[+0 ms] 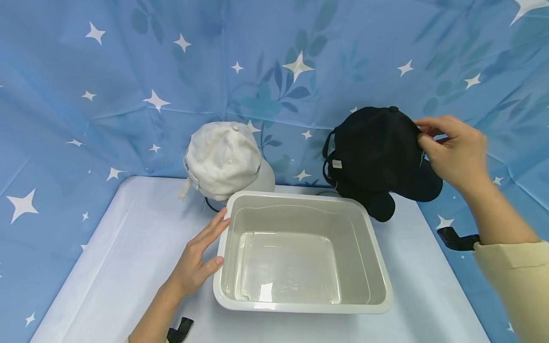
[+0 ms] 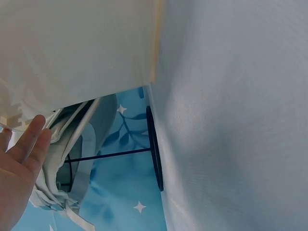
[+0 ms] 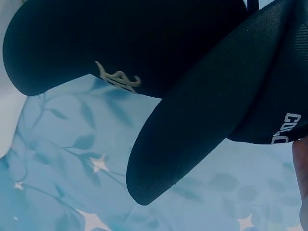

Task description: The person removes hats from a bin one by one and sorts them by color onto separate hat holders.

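Observation:
My right hand pinches the front edge of a black baseball cap at the back right, thumb and fingertips on its crown. White lettering shows above this cap's brim in the right wrist view. Below it is a second black cap with a pale emblem, mostly covered in the head view. My left hand lies with extended fingers along the left rim of a light grey plastic basin. Nothing lies inside the basin.
A white baseball cap sits behind the basin's left corner on a black wire stand. The white-covered table meets a blue star-patterned cloth at the back. Black wrist mounts stick out beside both forearms.

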Demonstrator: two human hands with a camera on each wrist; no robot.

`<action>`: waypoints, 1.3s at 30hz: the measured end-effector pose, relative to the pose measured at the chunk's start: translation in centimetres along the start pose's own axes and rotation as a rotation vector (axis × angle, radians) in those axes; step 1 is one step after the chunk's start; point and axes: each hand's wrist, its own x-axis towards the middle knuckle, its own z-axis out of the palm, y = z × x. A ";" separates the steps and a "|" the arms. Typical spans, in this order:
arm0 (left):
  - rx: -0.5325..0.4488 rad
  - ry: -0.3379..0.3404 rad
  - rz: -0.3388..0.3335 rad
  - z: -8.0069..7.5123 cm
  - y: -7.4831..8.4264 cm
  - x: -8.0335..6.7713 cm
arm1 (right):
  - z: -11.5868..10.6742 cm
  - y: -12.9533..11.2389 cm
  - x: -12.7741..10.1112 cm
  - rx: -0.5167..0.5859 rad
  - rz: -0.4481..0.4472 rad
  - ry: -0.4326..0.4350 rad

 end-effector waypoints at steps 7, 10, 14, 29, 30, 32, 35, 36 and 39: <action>0.002 -0.006 -0.013 -0.1 0.0 0.0 | 0.7 1.0 -0.6 -0.008 0.031 -0.045; 0.001 -0.007 -0.010 -0.1 -0.1 0.0 | 0.9 1.2 -0.9 -0.005 0.042 -0.055; -0.003 -0.004 -0.005 -0.1 -0.1 0.0 | 1.3 1.6 -1.2 -0.006 0.045 -0.066; -0.001 -0.001 -0.022 0.0 -0.1 -0.1 | 2.6 2.4 -2.4 -0.001 0.089 -0.122; -0.002 -0.001 -0.019 0.0 -0.1 -0.1 | 2.7 2.5 -2.5 -0.001 0.095 -0.126; -0.005 0.001 -0.012 0.0 -0.1 -0.1 | 2.9 2.6 -2.7 -0.003 0.112 -0.142; -0.008 0.002 0.000 0.0 -0.1 0.0 | 3.1 2.7 -3.0 -0.003 0.152 -0.169; -0.008 0.004 0.003 0.0 -0.1 0.0 | 3.2 2.7 -3.1 -0.003 0.161 -0.175; -0.008 0.005 0.002 0.0 -0.2 0.0 | 3.5 2.9 -3.3 -0.003 0.171 -0.183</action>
